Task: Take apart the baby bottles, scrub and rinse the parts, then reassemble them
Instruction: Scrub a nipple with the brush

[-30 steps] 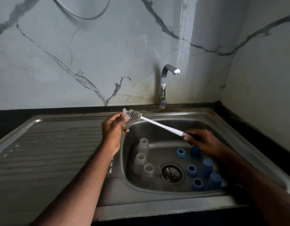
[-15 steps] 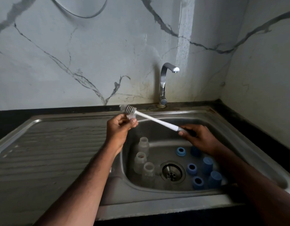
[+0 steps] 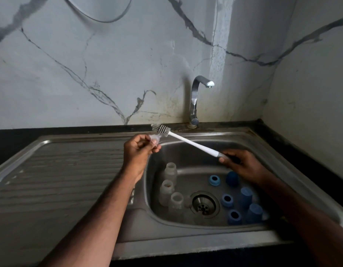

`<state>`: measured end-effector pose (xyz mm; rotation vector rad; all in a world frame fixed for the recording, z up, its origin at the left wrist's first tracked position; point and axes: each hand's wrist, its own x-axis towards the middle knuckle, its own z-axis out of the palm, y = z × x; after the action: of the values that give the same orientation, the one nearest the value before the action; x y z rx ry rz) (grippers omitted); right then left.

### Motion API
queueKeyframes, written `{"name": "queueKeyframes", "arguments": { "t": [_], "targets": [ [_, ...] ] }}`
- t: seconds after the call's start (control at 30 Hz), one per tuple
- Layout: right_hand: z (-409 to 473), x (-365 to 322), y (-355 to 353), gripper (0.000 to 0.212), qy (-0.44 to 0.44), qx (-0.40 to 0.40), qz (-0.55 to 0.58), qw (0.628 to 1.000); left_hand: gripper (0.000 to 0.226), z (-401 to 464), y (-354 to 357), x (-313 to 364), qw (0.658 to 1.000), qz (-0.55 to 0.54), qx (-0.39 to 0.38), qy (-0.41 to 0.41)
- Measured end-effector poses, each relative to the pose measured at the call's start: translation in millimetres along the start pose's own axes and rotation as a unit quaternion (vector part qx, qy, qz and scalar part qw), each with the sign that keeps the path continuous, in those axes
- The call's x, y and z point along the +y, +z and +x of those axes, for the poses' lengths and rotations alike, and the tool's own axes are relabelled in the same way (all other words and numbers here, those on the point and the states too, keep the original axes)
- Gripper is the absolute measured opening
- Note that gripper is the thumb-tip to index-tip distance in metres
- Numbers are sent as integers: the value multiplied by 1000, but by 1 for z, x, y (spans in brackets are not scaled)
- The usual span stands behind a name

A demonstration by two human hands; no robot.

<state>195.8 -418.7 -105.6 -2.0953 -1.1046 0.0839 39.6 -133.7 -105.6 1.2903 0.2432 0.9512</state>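
My left hand [image 3: 138,149] pinches one small clear teat [image 3: 154,139] between thumb and fingertips, held over the left rim of the sink [image 3: 186,245]. My right hand [image 3: 242,164] is curled round the dark grip of the one bottle brush [image 3: 190,142], whose white handle slants up to the left so that the bristle head sits just above and touching the teat.

Down in the basin I count three clear bottles [image 3: 170,171], standing upright in a cluster on the left side, necks open. On the right side I count six blue parts: three rings [image 3: 214,180] with a round hole showing on top, and three closed caps [image 3: 246,197], one of them partly hidden under my right wrist. The rings and caps stand near each other; whether any touch, I cannot tell. The single drain [image 3: 204,204] lies between the bottles and the blue parts.

One chrome tap [image 3: 195,101] stands behind the basin, with no water visible at its spout. A ribbed draining board [image 3: 57,180] runs off to the left.
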Motion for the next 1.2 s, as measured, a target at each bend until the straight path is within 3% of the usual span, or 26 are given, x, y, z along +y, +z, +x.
{"name": "queueKeyframes", "arguments": {
  "t": [0.1,0.3,0.47,0.6,0.8,1.0,1.2],
  "targets": [
    [3,-5,8,11,-18,-14,-15,1000,9,-4,8,-2,1000,22,-20,7],
    [1,1,1,21,13,2,-2,1000,18,-1,1,1,999,-31,5,-28],
    [6,-1,5,15,10,-6,-14,1000,17,-2,7,-2,997,-55,-11,-58],
    [2,4,-1,17,13,11,-12,1000,21,0,4,-4,995,-70,20,-74],
    [8,-8,13,11,-7,-7,-16,1000,25,-8,15,-7,997,-7,-47,-53],
    [1,5,0,21,26,5,-1,1000,14,-1,5,-3,995,-72,10,-63],
    [3,-1,4,15,6,0,4,1000,15,1,7,-2,988,-96,95,-78]
  ]
}}
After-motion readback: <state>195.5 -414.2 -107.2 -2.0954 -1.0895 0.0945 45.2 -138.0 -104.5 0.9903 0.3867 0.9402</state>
